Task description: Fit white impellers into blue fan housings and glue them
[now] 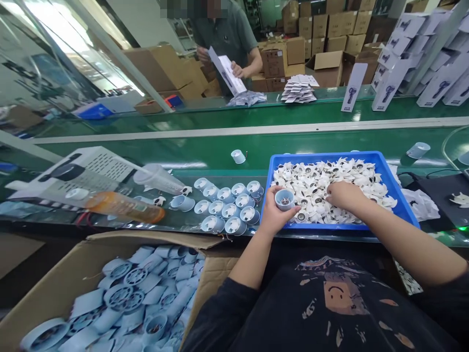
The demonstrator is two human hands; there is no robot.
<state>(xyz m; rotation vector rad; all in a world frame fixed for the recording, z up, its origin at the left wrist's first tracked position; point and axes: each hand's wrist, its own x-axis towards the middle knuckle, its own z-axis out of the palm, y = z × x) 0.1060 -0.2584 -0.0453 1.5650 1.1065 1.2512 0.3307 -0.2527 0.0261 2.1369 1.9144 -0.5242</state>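
My left hand (273, 215) is wrapped around a light-blue round fan housing (284, 199), its open end tilted up and small parts showing inside. It is at the left front of a blue tray (381, 164) heaped with white fan impellers (318, 178). My right hand (344, 196) reaches into this heap with fingers bent together and fingertips touching the impellers. Whatever is between those fingertips is hidden. Left of the tray, several blue housings (230, 210) stand in rows with white impellers inside.
An open carton (216, 274) of blue housings sits at lower left. Beyond it lie an orange bottle (124, 207) and a clear plastic jug (161, 181). A loose housing (238, 156) rests on the green belt (183, 154). Across it, another person (229, 44) holds a white box.
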